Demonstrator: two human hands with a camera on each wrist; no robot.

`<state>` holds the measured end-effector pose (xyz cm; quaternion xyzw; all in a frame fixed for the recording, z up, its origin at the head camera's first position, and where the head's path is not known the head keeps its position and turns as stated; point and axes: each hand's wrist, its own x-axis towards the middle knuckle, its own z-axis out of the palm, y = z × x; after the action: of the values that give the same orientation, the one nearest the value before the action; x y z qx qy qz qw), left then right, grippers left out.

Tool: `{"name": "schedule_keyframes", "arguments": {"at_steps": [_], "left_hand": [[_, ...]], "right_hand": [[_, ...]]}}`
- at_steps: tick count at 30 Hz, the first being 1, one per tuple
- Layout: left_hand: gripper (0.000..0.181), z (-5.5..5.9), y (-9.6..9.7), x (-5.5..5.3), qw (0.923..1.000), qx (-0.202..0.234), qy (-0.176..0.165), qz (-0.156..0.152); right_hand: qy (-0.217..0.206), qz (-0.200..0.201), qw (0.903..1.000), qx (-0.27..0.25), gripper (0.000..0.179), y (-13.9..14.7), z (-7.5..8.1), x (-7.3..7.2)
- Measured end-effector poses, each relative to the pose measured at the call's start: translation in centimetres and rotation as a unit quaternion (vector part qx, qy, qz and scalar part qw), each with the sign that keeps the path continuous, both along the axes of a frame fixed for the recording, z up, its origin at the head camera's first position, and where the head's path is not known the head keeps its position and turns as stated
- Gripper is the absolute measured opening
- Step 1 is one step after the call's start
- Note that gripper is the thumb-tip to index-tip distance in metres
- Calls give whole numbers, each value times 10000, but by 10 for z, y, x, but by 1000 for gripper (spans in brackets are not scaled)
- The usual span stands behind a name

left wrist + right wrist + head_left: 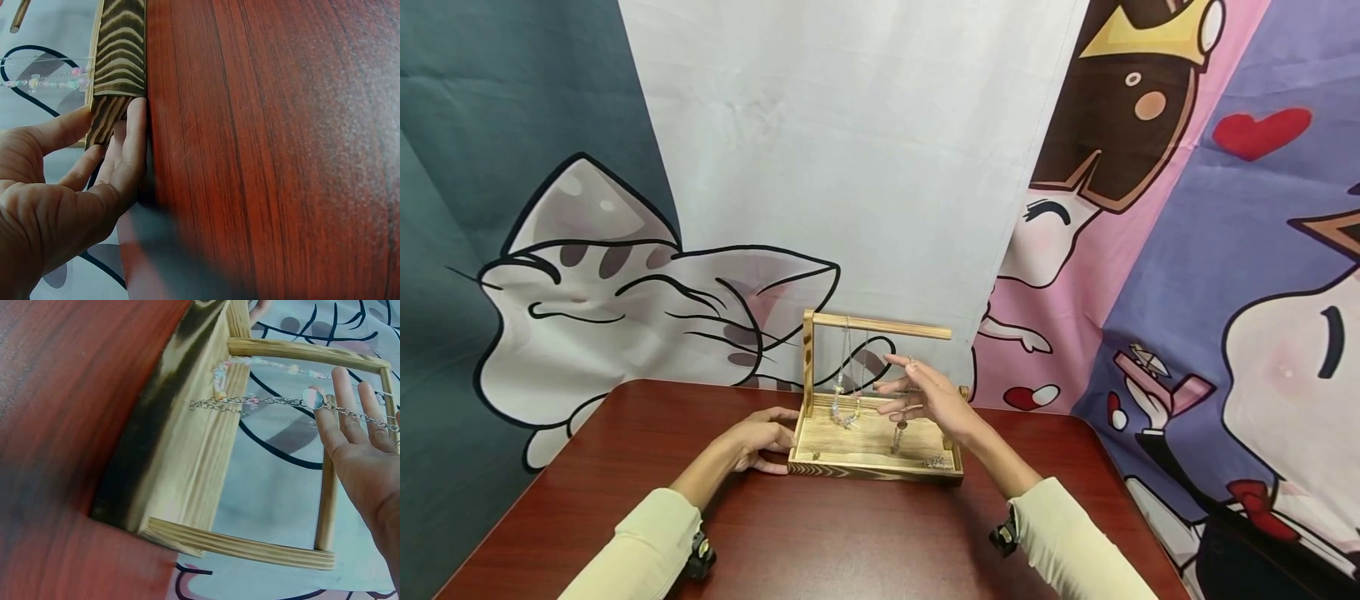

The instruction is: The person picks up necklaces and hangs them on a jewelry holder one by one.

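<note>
A wooden jewelry stand [880,475] with a tray base stands on the table. My left hand [760,442] grips its left end, thumb and fingers on either side of the corner in the left wrist view. Above the tray's right part, my right hand [928,400] has its fingers spread and straight. A silvery chain [269,400] with a round shiny disc runs across those fingers and dangles into the tray; how it is supported is partly hidden. Two necklaces, one a pastel beaded necklace [838,400], hang from the stand's top rail [895,326], left of my right hand.
A small metallic jewelry piece [936,462] lies at the tray's right front, and a tiny golden piece [816,456] at its left front. The reddish-brown table [865,533] extends in front. Behind it hangs a cloth backdrop [850,150] with cartoon figures.
</note>
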<state>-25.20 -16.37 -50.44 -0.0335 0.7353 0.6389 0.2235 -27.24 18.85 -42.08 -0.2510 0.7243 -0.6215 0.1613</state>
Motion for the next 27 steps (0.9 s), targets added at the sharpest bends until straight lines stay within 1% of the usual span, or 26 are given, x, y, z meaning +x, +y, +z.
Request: {"name": "schedule_keyframes", "arguments": {"at_steps": [5,6,9,11,13,15,27], "left_hand": [[73,0,0,-1,10000,4,-10,20],[73,0,0,-1,10000,-13,12,-16],[74,0,0,0,10000,-1,-10,33],[75,0,-1,0,10000,-18,20,-18],[76,-1,-1,-1,10000,3,-7,17],[76,0,-1,-2,10000,-6,5,-22],[75,0,0,-1,10000,-43,55,-24]], "right_hand": [[87,8,9999,-70,61,2,10,0],[91,2,9999,-81,61,2,12,0],[42,-62,9999,-116,61,2,18,-1],[47,-83,9999,-128,61,2,22,-1],[81,-89,9998,-139,62,3,27,-1],[113,-95,9998,-134,62,3,31,-1],[127,-319,9993,-157,60,11,57,-1]]}}
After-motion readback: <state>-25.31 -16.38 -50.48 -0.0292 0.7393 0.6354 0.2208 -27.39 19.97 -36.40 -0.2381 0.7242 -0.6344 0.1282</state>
